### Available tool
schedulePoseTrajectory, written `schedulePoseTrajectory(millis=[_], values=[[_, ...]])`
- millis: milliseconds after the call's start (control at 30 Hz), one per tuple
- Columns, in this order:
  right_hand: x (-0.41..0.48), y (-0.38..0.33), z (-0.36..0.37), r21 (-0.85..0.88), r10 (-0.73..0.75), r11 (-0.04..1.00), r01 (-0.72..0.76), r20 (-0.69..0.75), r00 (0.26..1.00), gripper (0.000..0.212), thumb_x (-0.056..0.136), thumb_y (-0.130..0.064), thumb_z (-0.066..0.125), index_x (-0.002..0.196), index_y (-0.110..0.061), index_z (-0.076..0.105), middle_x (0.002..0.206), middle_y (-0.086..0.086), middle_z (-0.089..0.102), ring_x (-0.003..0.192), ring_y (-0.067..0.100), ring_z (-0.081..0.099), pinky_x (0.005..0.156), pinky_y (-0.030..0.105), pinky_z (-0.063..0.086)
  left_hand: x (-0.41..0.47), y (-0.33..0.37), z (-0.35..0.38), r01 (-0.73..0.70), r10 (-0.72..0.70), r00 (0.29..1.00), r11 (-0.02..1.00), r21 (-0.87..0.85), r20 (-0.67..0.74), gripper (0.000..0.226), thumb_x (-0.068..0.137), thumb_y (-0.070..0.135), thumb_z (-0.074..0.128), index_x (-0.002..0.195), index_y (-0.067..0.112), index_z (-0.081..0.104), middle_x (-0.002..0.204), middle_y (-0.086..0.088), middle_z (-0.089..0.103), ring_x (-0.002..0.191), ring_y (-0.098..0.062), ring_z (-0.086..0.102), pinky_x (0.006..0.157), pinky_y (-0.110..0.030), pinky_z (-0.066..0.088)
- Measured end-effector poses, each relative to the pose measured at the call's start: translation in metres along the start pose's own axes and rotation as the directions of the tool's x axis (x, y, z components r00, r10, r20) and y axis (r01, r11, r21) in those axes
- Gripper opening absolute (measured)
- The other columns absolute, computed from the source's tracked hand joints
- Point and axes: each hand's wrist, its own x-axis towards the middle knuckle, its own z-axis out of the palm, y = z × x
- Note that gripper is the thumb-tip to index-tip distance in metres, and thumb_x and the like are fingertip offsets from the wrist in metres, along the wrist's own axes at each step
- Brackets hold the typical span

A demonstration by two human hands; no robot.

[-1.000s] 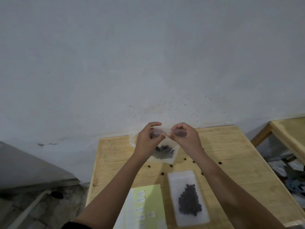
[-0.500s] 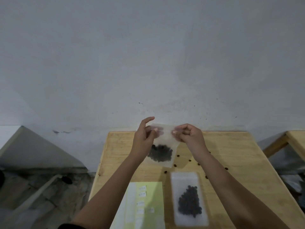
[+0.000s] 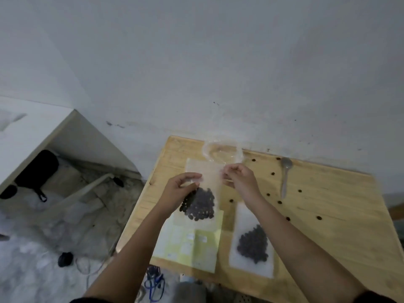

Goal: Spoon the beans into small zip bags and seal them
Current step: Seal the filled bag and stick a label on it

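Both hands raised over table | left hand, right hand pinching zip bag top

A zip bag with beans in its lower part hangs above the table, pinched between the left hand and right hand. Behind it, near the wall, sits what may be an open container. A spoon lies to the right. In front, a sheet of labels lies left of a second bag. Loose beans are scattered around the spoon.
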Motion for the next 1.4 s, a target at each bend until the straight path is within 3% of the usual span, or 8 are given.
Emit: schedulePoseTrajectory(millis=[100, 233, 367, 600, 767, 967, 1167, 1400], values=[[0.002, 0.047, 0.013, -0.378, 0.042, 0.926, -0.005, 0.091, 0.995, 0.003, 0.091, -0.012, 0.058, 0.089, -0.013, 0.060, 0.096, 0.008, 0.065, 0.090, 0.022, 0.064, 0.080, 0.035, 0.056, -0.013, -0.031, -0.029, 0.099, -0.096, 0.969, 0.995, 0.000, -0.227, 0.019, 0.089, 0.005, 0.060, 0.102, 0.018, 0.068, 0.108, 0.000, 0.066, 0.094, -0.014, 0.063, 0.073, -0.019, 0.051], [-0.005, 0.084, 0.032, -0.645, 0.090, 0.762, 0.057, 0.193, 0.977, 0.004, 0.087, -0.011, 0.061, 0.083, -0.013, 0.061, 0.084, 0.007, 0.065, 0.080, 0.021, 0.062, 0.075, 0.033, 0.052, -0.029, -0.051, -0.057, 0.137, -0.143, 0.908, 0.990, -0.042, -0.394, 0.022, 0.090, 0.004, 0.058, 0.104, 0.019, 0.067, 0.107, 0.001, 0.065, 0.095, -0.010, 0.060, 0.075, -0.021, 0.049], [-0.007, 0.096, 0.048, -0.714, 0.083, 0.697, 0.071, 0.178, 0.980, 0.010, 0.086, -0.016, 0.065, 0.081, -0.012, 0.057, 0.075, 0.004, 0.059, 0.069, 0.018, 0.055, 0.067, 0.030, 0.048, -0.036, -0.058, -0.068, 0.159, -0.155, 0.890, 0.987, -0.027, -0.428, 0.023, 0.089, 0.004, 0.059, 0.106, 0.018, 0.066, 0.102, 0.005, 0.065, 0.100, -0.013, 0.058, 0.085, -0.032, 0.050], [-0.001, 0.102, 0.064, -0.740, 0.095, 0.672, 0.030, 0.127, 0.987, 0.019, 0.084, -0.016, 0.067, 0.071, -0.013, 0.054, 0.062, -0.003, 0.050, 0.062, 0.017, 0.053, 0.059, 0.029, 0.045, -0.032, -0.069, -0.076, 0.159, -0.163, 0.880, 0.986, -0.047, -0.446, 0.024, 0.088, 0.003, 0.060, 0.102, 0.022, 0.065, 0.102, 0.006, 0.065, 0.097, -0.010, 0.059, 0.084, -0.031, 0.052], [0.003, 0.102, 0.069, -0.762, 0.117, 0.648, 0.014, 0.117, 0.986, 0.021, 0.087, -0.015, 0.062, 0.069, -0.011, 0.051, 0.063, 0.000, 0.050, 0.065, 0.020, 0.053, 0.060, 0.030, 0.044, -0.017, -0.065, -0.078, 0.119, -0.104, 0.935, 0.993, 0.023, -0.338, 0.034, 0.089, -0.001, 0.056, 0.115, 0.021, 0.060, 0.108, 0.006, 0.066, 0.078, -0.002, 0.065, 0.073, -0.020, 0.054], [0.013, 0.063, 0.053, -0.537, 0.055, 0.841, -0.064, -0.033, 0.998, 0.013, 0.084, -0.010, 0.061, 0.074, -0.013, 0.053, 0.075, 0.003, 0.060, 0.072, 0.022, 0.060, 0.063, 0.029, 0.047, 0.003, -0.047, -0.075, 0.069, -0.059, 0.987, 0.996, 0.057, -0.152, 0.047, 0.089, -0.004, 0.054, 0.124, 0.029, 0.053, 0.122, 0.008, 0.060, 0.092, -0.016, 0.067, 0.089, -0.042, 0.054], [0.017, -0.012, 0.056, -0.318, -0.145, 0.934, 0.160, 0.070, 0.987, 0.013, 0.081, -0.013, 0.069, 0.076, -0.017, 0.058, 0.075, 0.003, 0.064, 0.070, 0.016, 0.063, 0.072, 0.030, 0.055, 0.024, -0.021, -0.057, -0.022, 0.022, 1.000, 1.000, 0.017, -0.020, 0.054, 0.084, -0.011, 0.052, 0.123, 0.026, 0.053, 0.122, 0.001, 0.063, 0.102, -0.030, 0.064, 0.088, -0.039, 0.054], [0.020, -0.037, 0.072, -0.358, -0.227, 0.894, 0.267, 0.151, 0.962, 0.012, 0.078, -0.015, 0.073, 0.074, -0.014, 0.061, 0.073, 0.002, 0.063, 0.069, 0.016, 0.061, 0.071, 0.031, 0.054, 0.039, 0.002, -0.042, -0.046, 0.055, 0.988, 0.997, -0.062, 0.146, 0.054, 0.088, -0.016, 0.047, 0.132, 0.016, 0.047, 0.132, -0.006, 0.053, 0.106, -0.015, 0.065, 0.083, -0.023, 0.050]])
